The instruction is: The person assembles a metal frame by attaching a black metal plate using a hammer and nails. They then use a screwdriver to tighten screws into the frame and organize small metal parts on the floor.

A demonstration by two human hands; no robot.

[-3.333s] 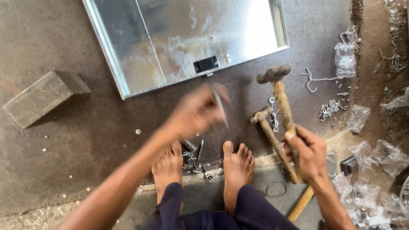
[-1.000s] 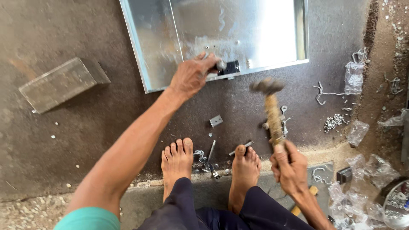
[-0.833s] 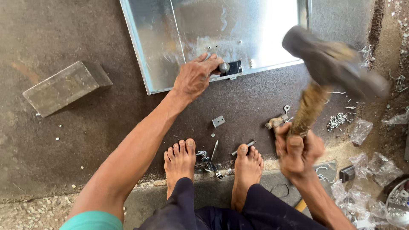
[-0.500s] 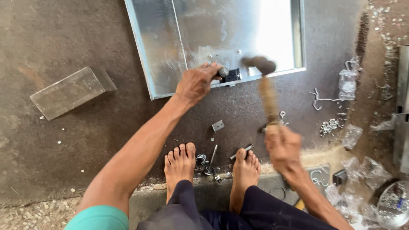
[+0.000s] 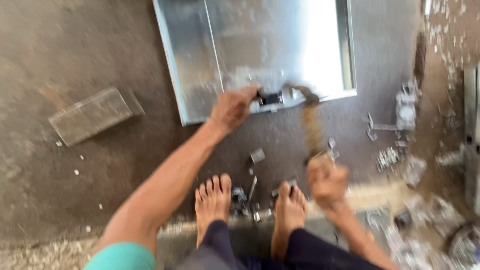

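The hammer stands almost upright in the view, its dark head blurred and lying right at the near edge of the metal sheet, just beside a small dark fitting that sits on that edge. The right hand is wrapped around the lower end of the wooden handle, fingers closed on it. The left hand reaches forward on a long stretched arm and presses on the sheet edge, the fingertips touching the fitting from the left side; it grips nothing that I can see. The sheet is shiny, with folded rims, and it lies flat on the dark floor. Two bare feet are planted near the person, with small metal pieces between them. To the left, well apart, lies a grey block. On the right side some clear small bags and hooks are scattered, all much blurred.
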